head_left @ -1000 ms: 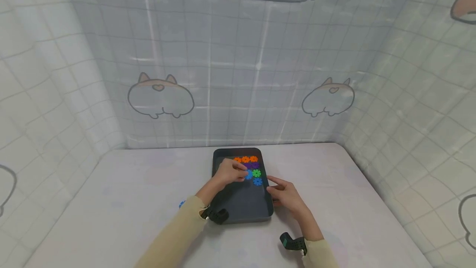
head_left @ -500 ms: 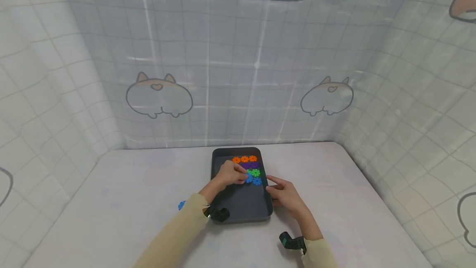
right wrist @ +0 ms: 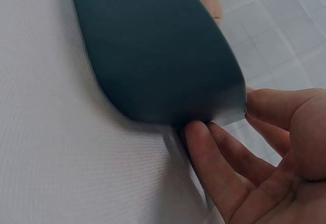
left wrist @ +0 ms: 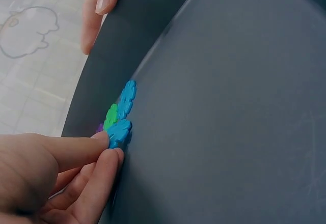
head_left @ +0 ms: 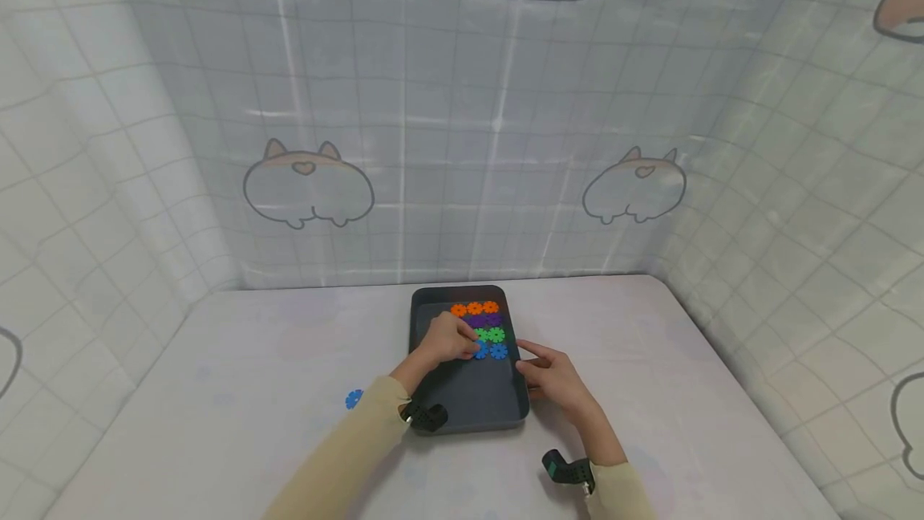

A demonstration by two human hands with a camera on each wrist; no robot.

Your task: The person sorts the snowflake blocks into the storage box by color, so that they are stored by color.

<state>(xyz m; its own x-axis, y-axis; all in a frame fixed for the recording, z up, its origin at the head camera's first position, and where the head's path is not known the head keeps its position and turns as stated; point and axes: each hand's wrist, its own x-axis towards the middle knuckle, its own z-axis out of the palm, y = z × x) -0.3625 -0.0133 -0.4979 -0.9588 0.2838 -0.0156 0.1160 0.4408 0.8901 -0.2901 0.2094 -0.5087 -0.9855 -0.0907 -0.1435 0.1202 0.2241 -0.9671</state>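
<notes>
In the head view my left hand (head_left: pixel 443 338) reaches into a dark grey tray (head_left: pixel 469 412). Its thumb and fingertips pinch a blue flower-shaped plastic disc (left wrist: pixel 120 132), low over the tray floor and tilted in the left wrist view. Another blue disc (head_left: pixel 499 351) lies just right of it. Behind these are green discs (head_left: pixel 496 335), then purple discs (head_left: pixel 494 319) and an orange row (head_left: pixel 474 308); my left fingers partly hide the rows' left ends. My right hand (head_left: pixel 556 379) rests its fingertips against the tray's right outer side, fingers spread.
One more blue disc (head_left: pixel 354 399) lies on the white tabletop (head_left: pixel 238 392), left of the tray beside my left sleeve (head_left: pixel 339 444). Pale grid-patterned curtains (head_left: pixel 462 183) with cartoon animals enclose the back and sides. Both wrists wear black straps.
My left hand has brought the blue disc slightly toward me, from over the green row to beside the other blue disc, uncovering a green disc. The right hand keeps its place.
</notes>
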